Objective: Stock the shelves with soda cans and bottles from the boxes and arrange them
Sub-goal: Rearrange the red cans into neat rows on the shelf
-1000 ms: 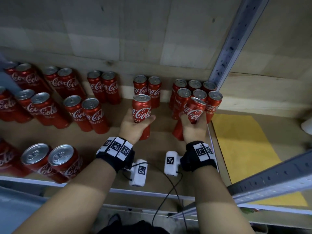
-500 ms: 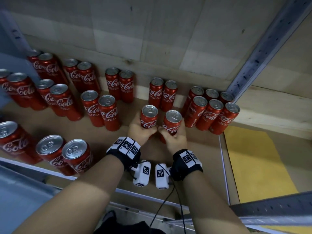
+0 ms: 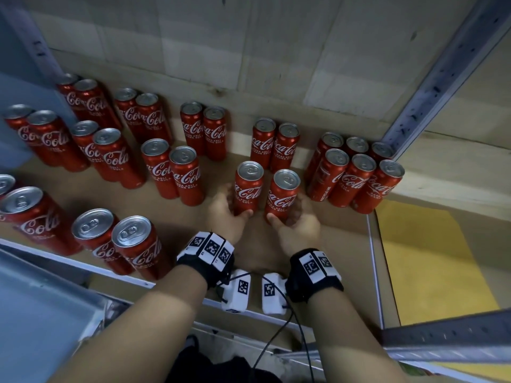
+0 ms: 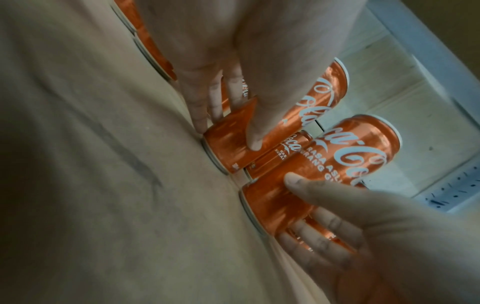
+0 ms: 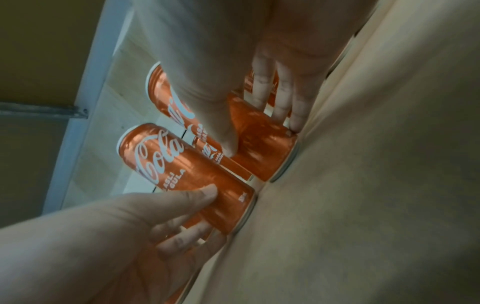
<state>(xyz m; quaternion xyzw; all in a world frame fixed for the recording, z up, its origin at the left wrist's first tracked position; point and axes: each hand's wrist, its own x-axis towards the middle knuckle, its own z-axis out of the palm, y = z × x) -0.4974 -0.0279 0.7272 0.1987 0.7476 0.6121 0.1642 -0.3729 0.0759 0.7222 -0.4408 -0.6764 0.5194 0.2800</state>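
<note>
Two red Coca-Cola cans stand upright side by side on the brown shelf board (image 3: pixel 249 252), in front of a back pair of cans (image 3: pixel 273 145). My left hand (image 3: pixel 231 207) grips the left can (image 3: pixel 248 187) low down, thumb in front and fingers behind. My right hand (image 3: pixel 294 217) grips the right can (image 3: pixel 282 197) the same way. In the left wrist view my left hand (image 4: pixel 226 131) holds its can (image 4: pixel 228 148) with the base on the board. The right wrist view shows my right hand (image 5: pixel 262 139) on its can (image 5: pixel 259 148).
Pairs of cans (image 3: pixel 182 172) fill the shelf to the left, and more stand near the front edge (image 3: pixel 116 244). A cluster of several cans (image 3: pixel 356 175) sits at the right by the grey upright post (image 3: pixel 431 87). A yellow sheet (image 3: pixel 431 261) lies beyond it.
Both hands have moved forward and down with their cans. The right hand came left, away from the right cluster, and the two cans now stand together on the board.
</note>
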